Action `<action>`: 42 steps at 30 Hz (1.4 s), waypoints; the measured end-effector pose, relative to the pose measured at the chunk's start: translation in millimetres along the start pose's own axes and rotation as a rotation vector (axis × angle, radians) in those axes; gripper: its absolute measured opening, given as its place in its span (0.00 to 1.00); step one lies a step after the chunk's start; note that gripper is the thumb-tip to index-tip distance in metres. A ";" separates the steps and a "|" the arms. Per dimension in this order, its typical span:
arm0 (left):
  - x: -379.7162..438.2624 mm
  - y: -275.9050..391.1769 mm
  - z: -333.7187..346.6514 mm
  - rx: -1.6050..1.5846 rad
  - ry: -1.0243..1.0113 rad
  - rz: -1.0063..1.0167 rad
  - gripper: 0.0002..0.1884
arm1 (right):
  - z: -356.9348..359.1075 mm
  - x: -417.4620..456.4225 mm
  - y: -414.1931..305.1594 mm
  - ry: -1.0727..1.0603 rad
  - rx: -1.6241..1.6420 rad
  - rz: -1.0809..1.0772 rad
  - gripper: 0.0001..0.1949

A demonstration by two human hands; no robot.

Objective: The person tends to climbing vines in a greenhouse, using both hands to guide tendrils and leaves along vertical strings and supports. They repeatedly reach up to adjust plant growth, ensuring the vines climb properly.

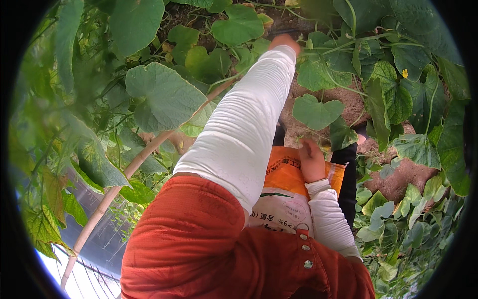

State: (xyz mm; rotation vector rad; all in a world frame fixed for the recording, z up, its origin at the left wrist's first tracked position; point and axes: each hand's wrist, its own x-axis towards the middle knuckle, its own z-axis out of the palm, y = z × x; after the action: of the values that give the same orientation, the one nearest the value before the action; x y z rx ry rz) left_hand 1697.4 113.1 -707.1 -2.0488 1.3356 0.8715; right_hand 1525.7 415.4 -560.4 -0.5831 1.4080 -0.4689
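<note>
My left hand [284, 42] reaches far out among the cucumber-like vines at the top; its fingers are hidden, and whatever they touch cannot be made out. A white sleeve covers that forearm. Closer to my body, my right hand [312, 160] lies over an orange and white printed sack [285, 170], fingers curled, with a bit of greenery at the fingertips. Whether it grips anything is unclear. Broad green leaves [317, 112] hang just beyond it, on thin vine stems [336, 48].
A bamboo pole [101, 209] slants up through foliage on the left. Large leaves [160, 97] crowd both sides. Brown soil [407, 177] shows between plants at the right, beside my dark-clothed leg [347, 187]. A small yellow flower [404, 73] is at the upper right.
</note>
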 end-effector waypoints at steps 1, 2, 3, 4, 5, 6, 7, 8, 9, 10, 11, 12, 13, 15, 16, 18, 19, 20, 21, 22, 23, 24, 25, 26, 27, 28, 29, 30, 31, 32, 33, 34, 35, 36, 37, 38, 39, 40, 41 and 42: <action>6.4 0.3 -0.9 0.025 -0.003 -0.007 0.21 | -2.1 1.5 -6.5 -0.025 0.015 0.044 0.11; 9.7 0.2 -0.7 0.050 -0.006 -0.012 0.21 | -4.7 2.7 -13.5 -0.049 0.030 0.089 0.11; 6.2 0.8 -4.6 0.049 -0.016 -0.032 0.21 | -7.9 3.6 -17.8 -0.065 0.040 0.135 0.11; 1.2 5.0 -10.6 0.039 -0.028 -0.040 0.21 | -11.2 4.7 -18.9 -0.043 0.040 0.100 0.11; -1.5 6.4 -16.4 0.030 -0.041 -0.047 0.21 | -8.7 4.2 -21.4 -0.019 0.040 0.065 0.11; 0.7 6.9 -13.7 0.034 -0.018 -0.035 0.21 | -10.3 4.5 -20.7 0.016 0.026 0.030 0.11; 1.9 2.8 -10.0 0.039 0.005 -0.028 0.21 | -9.3 4.6 -9.7 0.029 0.064 0.016 0.11; 7.4 -0.3 -8.5 0.295 -0.089 0.077 0.19 | -12.3 3.8 -14.6 0.020 0.028 0.025 0.11; 9.8 -2.8 -6.1 -0.026 -0.126 -0.064 0.17 | -12.8 3.7 -19.2 0.012 0.002 0.033 0.11; 12.3 -4.2 -4.3 -0.340 -0.119 -0.209 0.16 | -12.8 3.7 -22.5 0.019 0.003 0.038 0.11; 10.9 -8.9 -0.6 -1.238 -0.058 -0.607 0.16 | -12.2 3.2 -25.9 0.021 0.007 0.043 0.11; 22.9 -22.4 7.6 -1.380 -0.065 -0.638 0.16 | -12.8 2.1 -27.5 0.018 0.011 0.048 0.11; 43.1 -41.9 21.0 -1.524 -0.067 -0.674 0.18 | -13.6 0.9 -23.6 0.028 0.027 0.036 0.11; 42.8 -35.0 7.9 -1.415 -0.095 -0.535 0.17 | -8.7 3.8 -9.8 0.070 0.076 0.015 0.11; 23.3 -16.5 -1.9 -1.290 -0.044 -0.409 0.18 | -9.5 4.5 -11.1 0.069 0.064 0.019 0.11; -0.6 21.6 8.7 -1.072 0.023 -0.027 0.20 | -12.6 3.6 -15.1 0.061 0.031 0.030 0.10; -10.6 38.2 15.0 -0.992 -0.008 0.126 0.21 | -13.3 3.4 -16.2 0.060 0.054 0.041 0.10; -14.2 54.8 22.0 -0.948 -0.062 0.236 0.21 | -13.6 3.2 -17.2 0.058 0.078 0.053 0.10; -17.0 71.8 29.0 -0.911 -0.112 0.351 0.22 | -14.0 4.5 -17.6 0.056 0.102 0.061 0.10; -26.9 94.0 29.4 -0.988 -0.144 0.306 0.20 | -14.0 5.5 -16.5 0.067 0.112 0.054 0.10; -38.2 117.6 28.1 -1.064 -0.175 0.259 0.18 | -13.6 6.7 -13.4 0.077 0.123 0.047 0.10; -43.4 132.6 31.9 -1.122 -0.132 0.282 0.16 | -14.9 5.9 -12.6 0.073 0.126 0.041 0.11; -46.3 144.3 35.0 -1.176 -0.083 0.302 0.16 | -18.3 4.4 -16.7 0.075 0.076 0.041 0.11; -46.6 157.8 30.9 -1.194 -0.132 0.231 0.18 | -22.2 4.3 -23.2 0.080 0.037 0.037 0.11; -46.9 165.3 23.6 -1.217 -0.166 0.143 0.21 | -26.1 2.1 -32.1 0.065 -0.007 0.034 0.11; -46.8 173.1 24.6 -1.244 -0.075 0.079 0.24 | -25.2 5.0 -34.6 0.023 0.069 0.056 0.11; -43.9 182.6 32.8 -1.269 0.018 0.020 0.27 | -23.9 7.0 -34.3 -0.015 0.085 0.035 0.10; -22.2 189.4 62.6 -1.108 0.245 0.081 0.25 | -24.4 6.3 -33.6 -0.022 0.093 -0.019 0.10; -1.5 189.9 86.6 -0.914 0.453 0.161 0.23 | -23.5 6.1 -29.0 -0.009 0.124 -0.082 0.10; -4.3 185.9 76.7 -0.857 0.361 0.134 0.21 | -24.4 6.5 -28.8 -0.018 0.106 -0.082 0.10; -15.8 187.2 57.0 -0.802 0.275 0.111 0.19 | -26.2 8.3 -27.8 -0.025 0.087 -0.090 0.10; -26.4 187.1 41.1 -0.753 0.186 0.083 0.17 | -27.6 9.0 -27.1 -0.032 0.061 -0.095 0.10; -33.6 183.9 29.9 -0.719 0.179 0.087 0.15 | -26.7 9.0 -24.4 -0.037 0.091 -0.079 0.10; -39.9 181.3 20.7 -0.686 0.171 0.093 0.13 | -24.9 9.7 -21.3 -0.037 0.120 -0.063 0.10; -42.6 179.7 16.1 -0.653 0.161 0.101 0.12 | -24.0 9.7 -19.0 -0.036 0.149 -0.047 0.10; -39.4 177.2 17.0 -0.631 0.129 0.137 0.12 | -24.0 8.7 -17.1 -0.022 0.148 -0.029 0.10; -30.4 172.0 19.2 -0.611 0.100 0.174 0.13 | -23.4 8.8 -19.4 -0.009 0.145 -0.015 0.09; -18.7 165.5 23.6 -0.587 0.071 0.212 0.13 | -22.8 9.0 -20.8 0.005 0.146 -0.001 0.09; 3.7 157.2 40.0 -0.441 0.108 0.382 0.14 | -24.1 8.5 -22.3 -0.001 0.128 0.013 0.09; 4.8 152.5 37.8 -0.280 0.140 0.554 0.15 | -24.1 8.5 -23.3 -0.001 0.121 0.027 0.09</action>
State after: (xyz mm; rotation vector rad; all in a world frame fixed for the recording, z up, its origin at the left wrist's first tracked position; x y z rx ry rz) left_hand 1549.0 82.4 -748.7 -1.9938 2.0103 1.2227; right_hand 1503.6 389.6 -553.8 -0.4657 1.3748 -0.5287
